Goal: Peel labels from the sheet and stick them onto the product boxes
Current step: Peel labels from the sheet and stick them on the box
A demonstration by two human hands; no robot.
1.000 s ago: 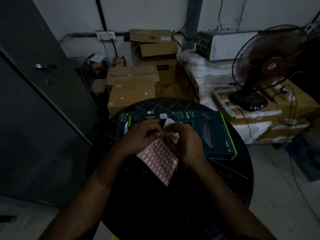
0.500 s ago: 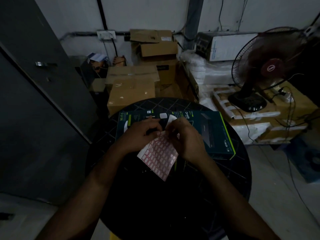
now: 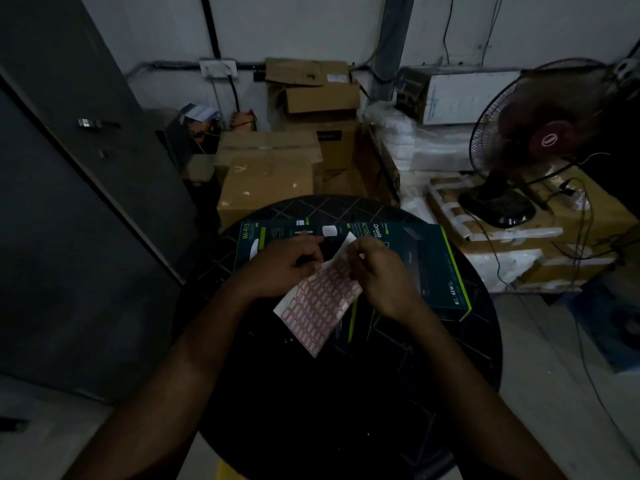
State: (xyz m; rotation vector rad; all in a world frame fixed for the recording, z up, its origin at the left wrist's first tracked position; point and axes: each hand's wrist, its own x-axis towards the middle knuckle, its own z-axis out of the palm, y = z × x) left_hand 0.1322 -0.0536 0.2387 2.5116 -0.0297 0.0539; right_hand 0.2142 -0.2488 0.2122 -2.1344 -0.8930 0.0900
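Two boxes (image 3: 426, 268) lie side by side on the round table (image 3: 346, 393). Above them, the left hand (image 3: 280, 268) grips the label sheet (image 3: 318, 303), while the right hand (image 3: 384, 275) pinches its curled top corner.

A: What's behind the round black table (image 3: 450, 358)?

B: Stack of brown cardboard boxes (image 3: 273, 174), some w/ flaps open, up against the white wall. Wall socket (image 3: 219, 68) above left, black cable hanging from it.

A: Right side?

B: Desk fan (image 3: 540, 143) w/ dark red hub, standing on flat cartons (image 3: 519, 251). White foam packing (image 3: 415, 143) just beside it. Cords trail down to the floor.

A: Left?

B: Grey metal cabinet (image 3: 69, 202), small handle on the door.
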